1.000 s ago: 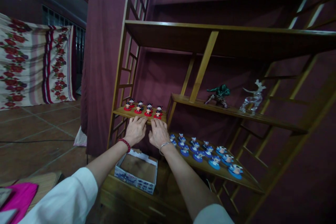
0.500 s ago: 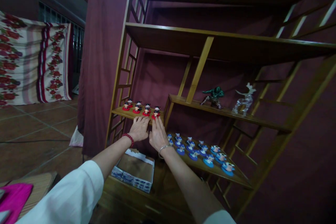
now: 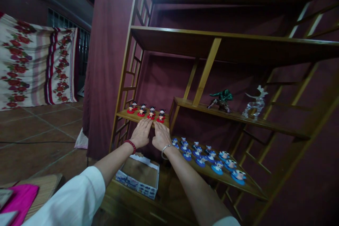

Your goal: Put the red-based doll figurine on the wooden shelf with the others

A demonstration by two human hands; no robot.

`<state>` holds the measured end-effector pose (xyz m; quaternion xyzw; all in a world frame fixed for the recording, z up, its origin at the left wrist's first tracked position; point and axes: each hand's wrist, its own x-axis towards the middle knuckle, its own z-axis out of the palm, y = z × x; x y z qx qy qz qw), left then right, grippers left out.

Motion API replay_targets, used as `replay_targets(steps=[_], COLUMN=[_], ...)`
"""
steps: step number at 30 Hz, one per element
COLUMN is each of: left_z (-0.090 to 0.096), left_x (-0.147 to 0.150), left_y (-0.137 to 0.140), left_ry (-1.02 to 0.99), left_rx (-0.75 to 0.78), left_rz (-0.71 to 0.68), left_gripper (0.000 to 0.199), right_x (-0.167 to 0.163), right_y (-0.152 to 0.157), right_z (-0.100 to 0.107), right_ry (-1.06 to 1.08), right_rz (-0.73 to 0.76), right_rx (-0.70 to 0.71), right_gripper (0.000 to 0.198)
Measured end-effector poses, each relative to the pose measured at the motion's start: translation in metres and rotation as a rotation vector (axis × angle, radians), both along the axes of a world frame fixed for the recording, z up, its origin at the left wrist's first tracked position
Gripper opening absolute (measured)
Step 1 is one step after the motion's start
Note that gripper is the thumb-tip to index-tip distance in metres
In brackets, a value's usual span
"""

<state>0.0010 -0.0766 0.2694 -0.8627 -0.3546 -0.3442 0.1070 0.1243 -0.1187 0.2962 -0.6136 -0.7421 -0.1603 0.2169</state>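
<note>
Several small figurines [image 3: 150, 114] with black hair and red round bases stand in two rows on the small left shelf [image 3: 123, 114]. My left hand [image 3: 141, 134], with a red bead bracelet, reaches to the front edge of that shelf, fingers stretched out and holding nothing visible. Beside it is my right hand [image 3: 161, 137], wearing a silver bangle. Its fingers are extended just below the front-right red-based figurine [image 3: 160, 118]; whether the fingertips touch it I cannot tell. The two hands are close together, palms down.
Lower right, several blue-based figurines [image 3: 201, 160] stand on another shelf [image 3: 251, 187]. Above them are a green-caped figure [image 3: 222, 99] and a clear deer ornament [image 3: 254, 104]. An open cardboard box [image 3: 137, 180] sits beneath my hands. A dark curtain [image 3: 99, 77] hangs at left.
My right fingers have drawn back slightly from the front-right red-based figurine. My left fingers now lie nearer the right hand. The view has shifted slightly left.
</note>
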Motion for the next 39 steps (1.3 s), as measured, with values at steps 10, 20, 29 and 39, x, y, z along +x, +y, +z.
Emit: replay_targets(steps=[10,20,29,39], left_z=[-0.006,0.004,0.018,0.025], left_x=[-0.037,-0.059,-0.040,-0.036], left_y=[0.014,0.027,0.029,0.035], left_ry=[-0.239,-0.321,-0.238,-0.091], left_rx=[0.092,0.070,0.024,-0.056], left_rz=[0.227,0.371,0.350,0.314], left_gripper=[0.036,0.032,0.035,0.039], right_x=[0.000,0.000,0.000,0.000], right_y=[-0.002,-0.001,-0.002,-0.002], right_z=[-0.008,-0.013,-0.013,-0.014], right_ry=[-0.142,-0.173,-0.181,-0.166], right_rz=[0.067,0.064,0.065,0.069], right_rx=[0.078,0.129,0.134,0.157], right_gripper=[0.074,0.075,0.075,0.074])
